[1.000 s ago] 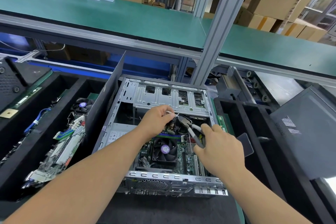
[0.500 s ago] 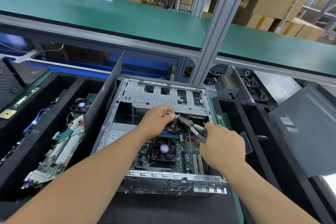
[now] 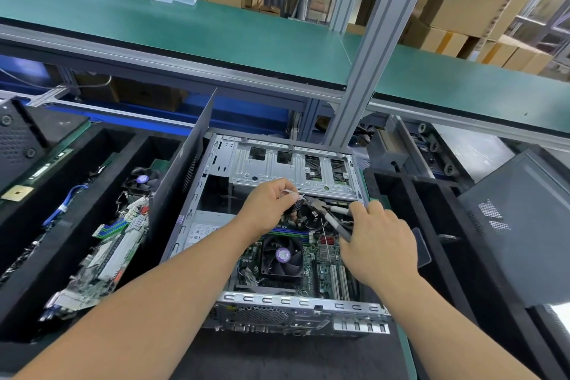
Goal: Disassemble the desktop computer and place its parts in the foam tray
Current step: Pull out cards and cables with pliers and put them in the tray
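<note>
left hand (image 3: pixel 267 206) pinched a dark cable bundle (image 3: pixel 293 208) w/ a white tie; right hand (image 3: pixel 378 244) gripped grey-handled metal pliers (image 3: pixel 324 213), tips at that bundle. both worked inside the open steel pc case (image 3: pixel 287 225), over the green motherboard (image 3: pixel 324 259) & black ribbed fan (image 3: pixel 282 255). black foam tray (image 3: pixel 34 259) sat just left, holding another board (image 3: pixel 101 253).

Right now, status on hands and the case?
Left hand grips cable bundle. Right hand holds pliers, tips at bundle. Computer case open, board and fan inside. Nothing blocking.
</note>
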